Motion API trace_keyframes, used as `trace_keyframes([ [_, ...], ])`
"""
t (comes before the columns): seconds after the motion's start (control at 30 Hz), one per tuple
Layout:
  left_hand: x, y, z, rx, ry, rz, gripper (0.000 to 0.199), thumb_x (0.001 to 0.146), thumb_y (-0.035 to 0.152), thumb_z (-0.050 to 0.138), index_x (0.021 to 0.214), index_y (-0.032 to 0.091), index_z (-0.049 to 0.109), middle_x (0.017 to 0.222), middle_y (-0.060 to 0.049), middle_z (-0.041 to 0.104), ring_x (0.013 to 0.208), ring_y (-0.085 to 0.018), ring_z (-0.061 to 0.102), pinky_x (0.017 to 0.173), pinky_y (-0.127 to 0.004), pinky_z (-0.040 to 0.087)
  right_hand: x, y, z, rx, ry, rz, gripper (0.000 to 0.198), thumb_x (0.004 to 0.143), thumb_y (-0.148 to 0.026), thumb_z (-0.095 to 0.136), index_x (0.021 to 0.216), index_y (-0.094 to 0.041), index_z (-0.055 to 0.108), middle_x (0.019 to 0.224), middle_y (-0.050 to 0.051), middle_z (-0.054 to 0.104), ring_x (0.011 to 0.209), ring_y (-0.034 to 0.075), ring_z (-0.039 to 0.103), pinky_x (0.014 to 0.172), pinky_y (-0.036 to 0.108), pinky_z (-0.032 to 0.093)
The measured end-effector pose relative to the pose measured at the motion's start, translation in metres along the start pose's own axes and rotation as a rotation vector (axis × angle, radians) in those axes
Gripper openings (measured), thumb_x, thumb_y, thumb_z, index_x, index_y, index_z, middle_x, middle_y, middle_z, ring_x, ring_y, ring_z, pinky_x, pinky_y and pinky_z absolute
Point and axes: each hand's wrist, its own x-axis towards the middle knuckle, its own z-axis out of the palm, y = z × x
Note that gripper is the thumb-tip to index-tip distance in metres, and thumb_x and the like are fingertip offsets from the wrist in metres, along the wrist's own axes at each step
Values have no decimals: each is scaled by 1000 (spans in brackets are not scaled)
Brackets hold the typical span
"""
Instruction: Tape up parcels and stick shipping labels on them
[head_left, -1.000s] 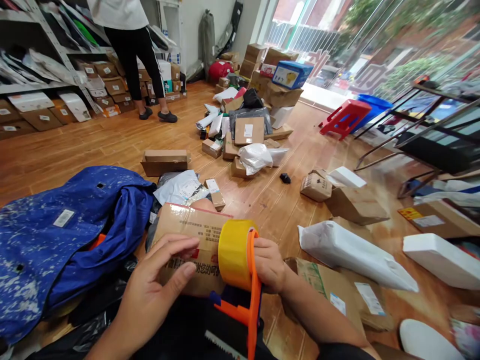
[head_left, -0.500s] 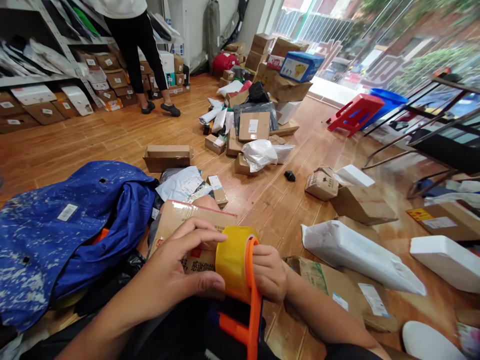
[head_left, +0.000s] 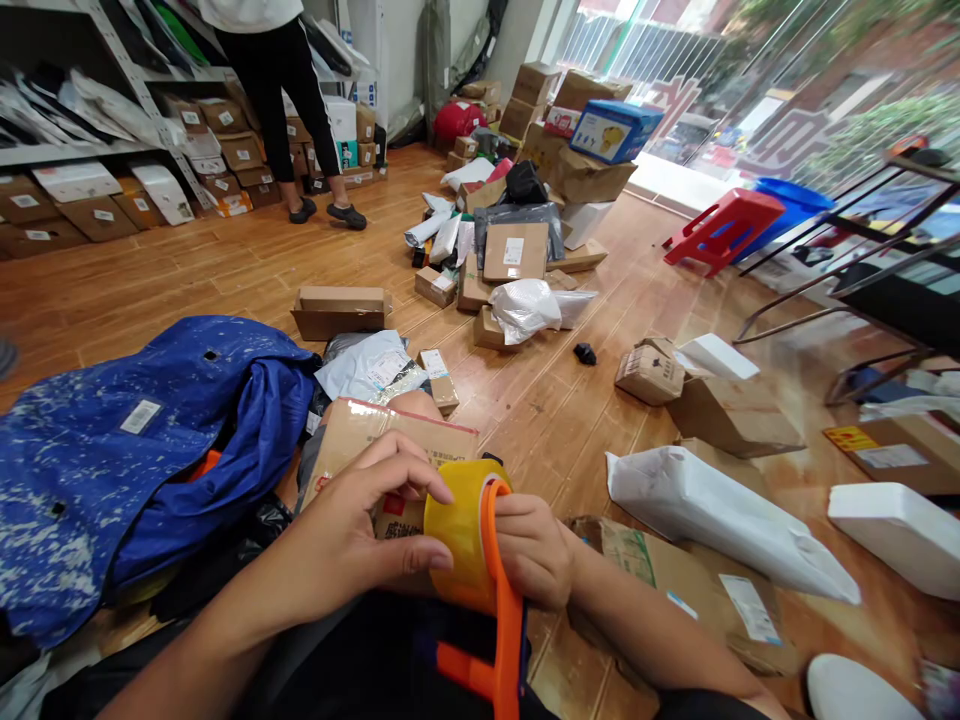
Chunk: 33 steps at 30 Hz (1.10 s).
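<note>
In front of my lap is an orange tape dispenser (head_left: 507, 620) with a wide roll of yellow packing tape (head_left: 454, 515) on it. My right hand (head_left: 534, 550) is closed at the roll's right side, its fingers curled by the orange frame. From the left, my left hand (head_left: 360, 520) curves its thumb and fingers around the edge of the tape, touching it. Behind my left hand lies a brown cardboard box (head_left: 360, 430) with printed characters, partly hidden by the hand and the roll.
A blue bag (head_left: 187, 420) lies at left. Parcels (head_left: 514, 250) are heaped ahead, and a long white package (head_left: 720, 520) lies at right among cartons. A person (head_left: 285, 100) stands by the shelves. A red stool (head_left: 724, 230) leans near the window.
The tape roll and dispenser have shifted slightly left and down. My left fingers and thumb now overlap the roll more. The whole view has moved a little; the standing person stays put.
</note>
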Motion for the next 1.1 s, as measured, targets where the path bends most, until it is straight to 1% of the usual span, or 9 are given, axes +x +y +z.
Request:
trace_keyframes([
  [0.17, 2, 1, 2, -9, 13, -12, 25, 93, 43, 86, 110, 30, 72, 111, 0, 59, 105, -20, 56, 94, -32, 44, -5, 0, 2, -17, 2, 23, 41, 110, -10, 37, 81, -18, 64, 67, 4, 69, 61, 18, 72, 72, 32, 64],
  [0.37, 3, 1, 2, -15, 8, -8, 25, 92, 42, 86, 104, 27, 71, 110, -1, 60, 107, -21, 57, 94, -32, 45, -10, 0, 4, -22, -23, 21, 41, 110, -10, 38, 79, -18, 64, 66, 4, 66, 63, 18, 71, 76, 32, 64],
  [0.43, 2, 0, 1, -9, 9, -9, 24, 93, 42, 86, 103, 27, 71, 109, -1, 61, 104, -20, 57, 92, -31, 46, -11, 0, 4, -26, -28, 21, 43, 111, -12, 38, 77, -19, 63, 66, 3, 65, 62, 18, 70, 76, 32, 63],
  [0.57, -2, -1, 1, -1, 14, -31, 30, 92, 40, 87, 115, 29, 70, 109, 1, 61, 98, -18, 58, 89, -30, 47, -11, -1, 5, -9, -26, 31, 45, 112, -13, 36, 76, -18, 63, 65, 4, 66, 62, 18, 68, 74, 33, 62],
  [0.67, -4, -2, 4, -33, 27, -85, 41, 90, 40, 89, 126, 32, 69, 120, -1, 63, 106, -19, 63, 94, -32, 51, -9, -2, 5, -6, -23, 30, 46, 112, -12, 35, 79, -17, 66, 67, 6, 70, 66, 19, 68, 75, 35, 64],
  [0.77, -6, -5, 10, -99, 90, -110, 46, 88, 39, 91, 128, 31, 69, 125, -2, 65, 110, -21, 67, 96, -33, 56, -6, -2, 4, -55, -16, 0, 47, 112, -11, 35, 80, -16, 69, 73, 7, 75, 68, 18, 71, 74, 33, 63],
  [0.9, -9, -12, 19, -170, 159, -118, 45, 86, 32, 93, 126, 31, 72, 121, -2, 71, 106, -19, 69, 96, -30, 57, -3, -3, 1, -120, -18, -34, 53, 113, -12, 34, 75, -16, 71, 74, 7, 77, 67, 17, 72, 73, 31, 62],
  [0.97, -10, -14, 20, -216, 174, -153, 43, 86, 32, 93, 124, 28, 74, 118, -2, 73, 103, -18, 70, 94, -29, 57, -2, -3, 0, -146, -35, -40, 53, 113, -10, 35, 73, -16, 71, 74, 6, 77, 66, 16, 72, 74, 30, 62],
  [1.1, -9, -18, 18, -362, 170, -288, 40, 83, 37, 95, 116, 21, 77, 98, -2, 76, 88, -16, 70, 80, -25, 57, 3, 1, -2, -168, -43, -88, 56, 111, -8, 33, 72, -16, 72, 69, 5, 74, 63, 16, 69, 76, 28, 62],
])
